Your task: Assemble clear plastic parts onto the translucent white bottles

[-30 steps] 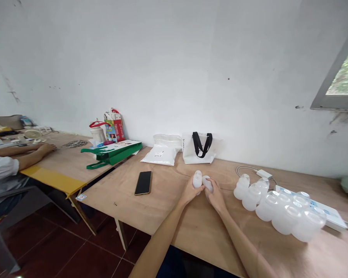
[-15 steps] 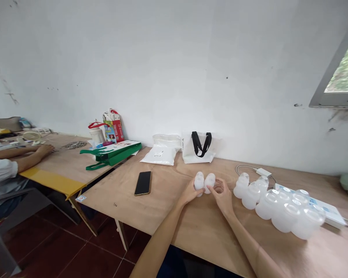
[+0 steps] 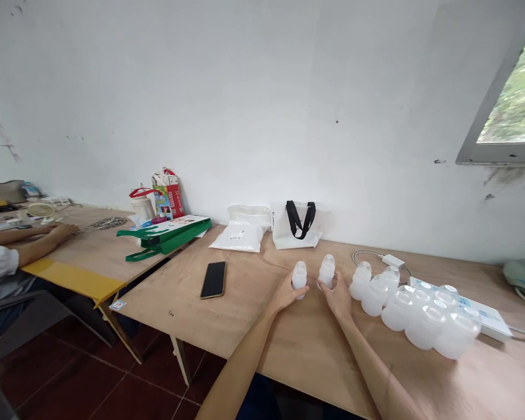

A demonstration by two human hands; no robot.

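two hands (image 3: 311, 291), two frosted plastic bottles (image 3: 300, 279), one smartphone (image 3: 213, 280), one window (image 3: 510, 93)

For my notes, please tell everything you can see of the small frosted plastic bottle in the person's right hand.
The small frosted plastic bottle is translucent white, with a rounded body narrowing to a short neck. It stands almost upright, its lower part held in the right hand, above the light wooden table. Whether its base touches the table cannot be seen.

Matt frosted plastic bottles (image 3: 299, 280) showing above a plywood bench (image 3: 254, 326)
Left of them, a glossy phone (image 3: 213, 280) is gleaming against the matt, rough-grained wood.
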